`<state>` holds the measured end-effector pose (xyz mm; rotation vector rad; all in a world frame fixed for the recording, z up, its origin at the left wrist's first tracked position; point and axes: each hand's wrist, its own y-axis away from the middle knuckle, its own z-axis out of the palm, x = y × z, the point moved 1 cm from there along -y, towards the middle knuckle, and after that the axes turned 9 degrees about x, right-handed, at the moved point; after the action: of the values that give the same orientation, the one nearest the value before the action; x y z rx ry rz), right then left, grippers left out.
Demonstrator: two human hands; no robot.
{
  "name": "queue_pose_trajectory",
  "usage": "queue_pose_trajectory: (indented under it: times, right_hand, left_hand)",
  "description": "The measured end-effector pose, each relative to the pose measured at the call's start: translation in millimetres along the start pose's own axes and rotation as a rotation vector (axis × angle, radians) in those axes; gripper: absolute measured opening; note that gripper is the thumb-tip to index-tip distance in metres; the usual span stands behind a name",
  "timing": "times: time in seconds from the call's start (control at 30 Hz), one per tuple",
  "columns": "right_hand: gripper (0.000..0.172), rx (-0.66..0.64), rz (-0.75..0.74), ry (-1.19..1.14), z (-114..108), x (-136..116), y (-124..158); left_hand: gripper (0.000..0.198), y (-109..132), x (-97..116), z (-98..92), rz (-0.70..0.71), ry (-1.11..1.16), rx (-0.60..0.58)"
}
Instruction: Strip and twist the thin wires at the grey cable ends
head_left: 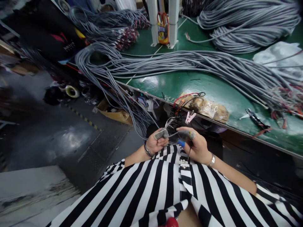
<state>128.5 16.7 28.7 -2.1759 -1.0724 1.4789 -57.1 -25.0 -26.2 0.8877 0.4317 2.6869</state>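
Observation:
My left hand (159, 139) is closed around the end of a grey cable (151, 117), with grey covers on its fingers. Thin, pale stripped wires (169, 122) fan out above its fingertips. Close beside it on the right, my right hand (197, 145) is curled, with a grey cover on one finger and blue tape on another. A short grey strand reaches from the left fingers towards the right ones. Motion blurs the right fingertips, so what lies between them is unclear. Both hands are in front of my striped shirt, below the bench edge.
A long bundle of grey cables (165, 64) crosses the green bench (151, 83) and droops off its left side. Cable coils (251, 25) lie at the back right. Near the edge are a taped wooden block (208, 107), a pink clip (190, 117) and black pliers (257, 119).

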Motion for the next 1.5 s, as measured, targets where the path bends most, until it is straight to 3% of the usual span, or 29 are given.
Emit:
queue_pose_trajectory:
  times: [0.17,0.3,0.37,0.47,0.53,0.6,0.7,0.9,1.03,1.13,1.23,1.3,1.4,1.5]
  right_hand:
    - [0.053,-0.169,0.035,-0.078,8,1,-5]
    - [0.037,-0.339,-0.108,-0.098,8,9,-5]
    - [0.026,-0.373,-0.109,-0.085,4,13,-5]
    - [0.018,-0.449,0.026,-0.262,-3,18,-4]
    - [0.022,-0.488,0.244,-0.482,-6,22,-1]
    - [0.031,-0.441,0.524,-0.626,-7,27,4]
    - [0.04,-0.218,0.856,-0.646,-5,35,11]
    - [0.047,0.226,1.172,-0.629,-10,59,14]
    - [0.045,0.397,1.203,-0.651,-23,69,22]
    - [0.037,0.306,1.156,-0.65,-26,61,31]
    - [0.029,0.1,1.047,-0.716,-21,48,33]
    - [0.034,0.001,0.975,-0.781,-15,41,30]
    - [0.047,-0.044,0.91,-0.825,-8,35,21]
    - [0.048,0.0,0.912,-0.817,-2,31,10]
  left_hand:
    - [0.014,1,-3,0.4,-0.074,-0.08,-0.014]
    - [0.022,3,-3,0.4,-0.161,-0.195,-0.003]
    - [0.027,3,-2,-1.3,-0.185,-0.271,-0.03]
    - [0.041,1,1,-4.1,-0.19,-0.392,-0.116]
    - [0.047,-1,6,-3.4,-0.205,-0.518,-0.229]
    - [0.048,-4,14,0.5,-0.204,-0.675,-0.332]
    - [0.045,-10,27,10.0,-0.111,-0.895,-0.391]
    - [0.04,-17,40,17.4,0.141,-1.054,-0.458]
    - [0.032,-15,41,11.7,0.269,-0.995,-0.364]
    - [0.03,-15,38,9.3,0.318,-0.949,-0.242]
    - [0.031,-18,31,10.5,0.371,-0.895,-0.147]
    - [0.032,-19,25,12.4,0.434,-0.856,-0.062]
    - [0.033,-19,15,14.9,0.484,-0.819,0.079]
    - [0.033,-17,7,16.7,0.465,-0.817,0.131]
